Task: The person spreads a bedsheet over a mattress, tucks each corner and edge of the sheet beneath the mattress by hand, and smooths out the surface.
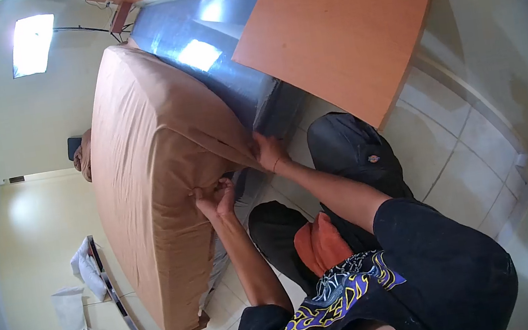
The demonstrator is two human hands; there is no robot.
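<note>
A tan fitted sheet (127, 177) covers a mattress, its corner folds bunched toward me. My left hand (216, 199) is closed at the sheet's near side, fingers pinching the gathered fabric. Farther right, my right hand (267, 152) grips the sheet's edge, which is pulled out taut toward it. Between the two hands the cloth hangs in a loose fold. Below it shows a greyish strip under the mattress, partly hidden by my left arm.
A shiny blue-grey surface (226, 38) lies beside the mattress, under an orange-brown wooden panel (339, 26). Tiled floor (453, 138) extends to the right. White pillows (88, 270) appear at the left. An orange cloth (321, 245) hangs at my waist.
</note>
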